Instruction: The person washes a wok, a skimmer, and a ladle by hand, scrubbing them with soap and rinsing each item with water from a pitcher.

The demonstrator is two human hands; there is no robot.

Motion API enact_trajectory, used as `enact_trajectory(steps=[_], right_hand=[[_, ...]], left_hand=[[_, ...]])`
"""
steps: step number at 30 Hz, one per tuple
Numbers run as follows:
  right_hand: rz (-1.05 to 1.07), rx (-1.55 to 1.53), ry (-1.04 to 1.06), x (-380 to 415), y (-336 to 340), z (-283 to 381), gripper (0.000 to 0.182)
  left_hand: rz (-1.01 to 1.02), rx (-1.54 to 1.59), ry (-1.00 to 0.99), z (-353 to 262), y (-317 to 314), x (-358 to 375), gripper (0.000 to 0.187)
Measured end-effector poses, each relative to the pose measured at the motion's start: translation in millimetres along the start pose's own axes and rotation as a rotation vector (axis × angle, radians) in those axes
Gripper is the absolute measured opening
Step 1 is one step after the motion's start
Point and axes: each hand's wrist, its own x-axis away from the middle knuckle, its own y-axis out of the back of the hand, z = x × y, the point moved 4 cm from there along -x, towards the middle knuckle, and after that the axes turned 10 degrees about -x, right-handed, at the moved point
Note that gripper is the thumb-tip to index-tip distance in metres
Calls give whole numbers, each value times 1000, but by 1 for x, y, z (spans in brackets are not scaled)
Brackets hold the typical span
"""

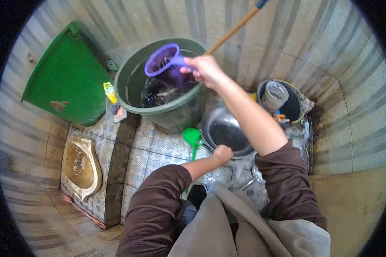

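Observation:
My right hand (206, 70) grips the handle of a purple plastic dipper (164, 62), held tilted over a large green water tub (135, 99) with dark water inside. My left hand (223, 153) is closed on the near rim of a round metal basin (227, 132) that sits on the tiled floor below my right forearm. Both arms wear dark brown sleeves pushed up. A grey cloth hangs over my lap at the bottom.
A green scoop (192, 138) lies beside the basin. A dark bucket (292, 107) with a plastic cup stands at right. A wooden stick (233, 30) leans on the wall. Squat toilet (80, 165) at left, green door (66, 77) behind it, bottles (112, 100) by the tub.

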Motion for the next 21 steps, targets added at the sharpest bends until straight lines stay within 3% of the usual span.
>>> enact_trajectory(steps=[3,4,9,11,14,17,18,19,21], right_hand=[[51,37,174,42,13,51,18],[25,136,191,56,20,65,26],[7,414,263,142,65,114,24],[-26,508,234,171,87,110,24],[-94,851,230,200,121,84,22],[-154,1091,240,216,155,44,23],[-148,1123,181,219,161,32,25],[-131,1255,186,224,164,24,24],[-116,1415,6,229,169,1,28]], left_hand=[[53,-55,-135,-17,-1,0,14],[61,-4,-126,-22,-7,-2,14],[154,205,45,-47,-28,-24,19],[208,350,127,-54,-46,-34,24],[124,496,155,-51,-47,-44,40],[125,706,135,-44,-20,-47,41],[342,857,95,-37,-34,-53,44],[344,857,105,-29,-47,-57,44],[397,808,547,-1,-87,-56,54]])
